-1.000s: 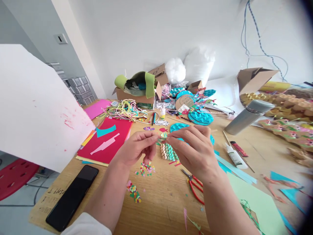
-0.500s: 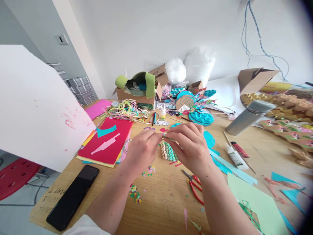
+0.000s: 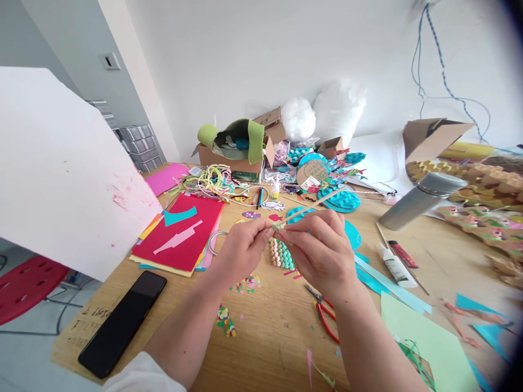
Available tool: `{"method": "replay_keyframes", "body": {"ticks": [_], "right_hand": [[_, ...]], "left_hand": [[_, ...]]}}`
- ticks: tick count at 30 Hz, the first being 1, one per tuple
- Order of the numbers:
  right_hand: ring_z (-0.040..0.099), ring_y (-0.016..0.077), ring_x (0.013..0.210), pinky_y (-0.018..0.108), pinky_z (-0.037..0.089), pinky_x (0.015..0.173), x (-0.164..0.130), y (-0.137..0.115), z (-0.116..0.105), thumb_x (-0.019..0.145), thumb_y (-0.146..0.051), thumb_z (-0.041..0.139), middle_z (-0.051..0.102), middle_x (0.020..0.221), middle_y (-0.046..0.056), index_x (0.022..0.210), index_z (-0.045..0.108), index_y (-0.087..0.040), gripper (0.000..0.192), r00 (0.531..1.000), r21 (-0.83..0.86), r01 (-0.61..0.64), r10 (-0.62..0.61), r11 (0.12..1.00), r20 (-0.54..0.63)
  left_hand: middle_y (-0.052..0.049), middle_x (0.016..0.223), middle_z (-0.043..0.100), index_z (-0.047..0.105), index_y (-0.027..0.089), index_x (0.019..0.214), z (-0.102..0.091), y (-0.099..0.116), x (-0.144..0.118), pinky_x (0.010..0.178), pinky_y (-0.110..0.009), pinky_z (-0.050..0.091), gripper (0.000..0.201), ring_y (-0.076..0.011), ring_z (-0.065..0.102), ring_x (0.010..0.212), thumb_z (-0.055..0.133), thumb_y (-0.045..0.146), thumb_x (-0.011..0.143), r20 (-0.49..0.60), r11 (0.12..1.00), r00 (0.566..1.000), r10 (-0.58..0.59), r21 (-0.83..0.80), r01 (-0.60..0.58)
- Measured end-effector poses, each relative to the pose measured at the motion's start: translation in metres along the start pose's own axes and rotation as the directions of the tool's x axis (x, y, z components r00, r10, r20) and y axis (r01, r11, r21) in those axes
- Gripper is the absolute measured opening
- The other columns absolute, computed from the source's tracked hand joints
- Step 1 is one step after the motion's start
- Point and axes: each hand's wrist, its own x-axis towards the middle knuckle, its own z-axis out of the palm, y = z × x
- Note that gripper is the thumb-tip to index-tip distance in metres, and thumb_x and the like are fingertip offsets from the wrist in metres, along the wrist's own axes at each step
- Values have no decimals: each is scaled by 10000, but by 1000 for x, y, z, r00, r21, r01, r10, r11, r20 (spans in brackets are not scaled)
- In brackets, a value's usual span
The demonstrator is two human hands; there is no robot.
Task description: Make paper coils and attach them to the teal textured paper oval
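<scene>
My left hand (image 3: pixel 247 242) and my right hand (image 3: pixel 322 250) meet above the middle of the table, fingertips pinched together. Between them is a thin pale wooden stick (image 3: pixel 314 204), slanting up to the right, with a small bit of light green paper strip (image 3: pixel 275 226) at its near end. How each fingertip divides the grip is partly hidden. Just below lie curled paper spirals (image 3: pixel 281 253) in peach and mint green. Red-handled scissors (image 3: pixel 322 311) rest by my right wrist. Tiny paper confetti (image 3: pixel 249 283) lies scattered under my left hand.
Stacked coloured paper (image 3: pixel 174 234) and a black phone (image 3: pixel 122 324) are on the left. To the right stand a grey flask (image 3: pixel 420 201), a glue bottle (image 3: pixel 397 267) and light green paper (image 3: pixel 425 332). A green-lined box (image 3: pixel 229 155) and tangled cords (image 3: pixel 214 179) sit behind.
The stick now shows clearly, pointing up to the right from my fingertips; before, my right hand hid it. My right hand has turned and lowered slightly. The view has shifted a little.
</scene>
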Motion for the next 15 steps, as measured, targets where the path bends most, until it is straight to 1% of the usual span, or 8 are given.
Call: {"method": "replay_keyframes", "body": {"ticks": [1, 2, 4, 6, 8, 10, 12, 15], "right_hand": [[516, 190, 795, 361, 383, 704, 0, 0, 0, 834, -86, 667, 674, 808, 22, 889, 622, -218, 150, 1000, 5, 3, -3, 1000, -7], [519, 190, 797, 361, 394, 706, 0, 0, -1, 828, -78, 672, 675, 812, 23, 888, 621, -218, 161, 1000, 12, 6, -5, 1000, -13], [523, 195, 809, 365, 419, 711, 0, 1, -2, 811, -56, 678, 676, 821, 31, 895, 623, -217, 190, 1000, 27, 13, -12, 1000, -23], [524, 203, 820, 371, 440, 715, 0, 1, -4, 792, -40, 686, 672, 826, 40, 912, 629, -216, 221, 999, 46, 27, -25, 999, -39], [527, 205, 821, 372, 455, 714, 0, 2, -5, 778, -41, 700, 668, 828, 44, 923, 638, -219, 238, 998, 78, 37, -33, 996, -52], [535, 200, 809, 368, 462, 707, 0, 3, -6, 772, -46, 707, 665, 828, 43, 928, 648, -223, 244, 998, 120, 31, -24, 992, -62], [546, 197, 800, 371, 463, 708, 0, 4, -6, 767, -42, 709, 665, 826, 41, 933, 660, -226, 253, 998, 168, 13, -1, 986, -66], [562, 194, 778, 382, 455, 713, 0, 6, -6, 764, -41, 708, 660, 809, 36, 934, 672, -231, 257, 997, 242, -12, 31, 970, -74]], "left_hand": [[38, 582, 413, 591, 165, 763, -2, 0, 1, 513, -220, 287, 280, -92, 368, 532, 470, 346, 939, 51, 988, 997, -50, -147, 57], [50, 566, 379, 604, 158, 784, -3, -1, 1, 476, -210, 246, 270, -79, 314, 497, 502, 368, 920, 115, 947, 988, -103, -292, 133], [71, 539, 317, 616, 141, 798, -7, -1, 2, 423, -198, 156, 266, -57, 207, 451, 572, 393, 870, 259, 795, 946, -193, -523, 306], [84, 525, 273, 609, 127, 762, -9, -1, 4, 403, -185, 101, 258, -45, 144, 444, 640, 377, 811, 383, 619, 893, -239, -648, 443], [90, 511, 247, 603, 118, 724, -11, 0, 5, 391, -171, 82, 236, -42, 122, 448, 690, 335, 756, 483, 481, 843, -239, -695, 534], [92, 497, 231, 596, 118, 697, -11, 0, 6, 379, -163, 71, 234, -43, 114, 449, 709, 320, 730, 556, 388, 803, -215, -706, 592], [92, 487, 220, 592, 120, 682, -9, -1, 7, 371, -159, 68, 264, -44, 112, 446, 709, 350, 737, 591, 339, 785, -183, -712, 615], [96, 487, 194, 580, 130, 669, -6, -3, 6, 367, -159, 71, 297, -45, 102, 439, 693, 383, 775, 586, 329, 798, -137, -733, 595]]}}
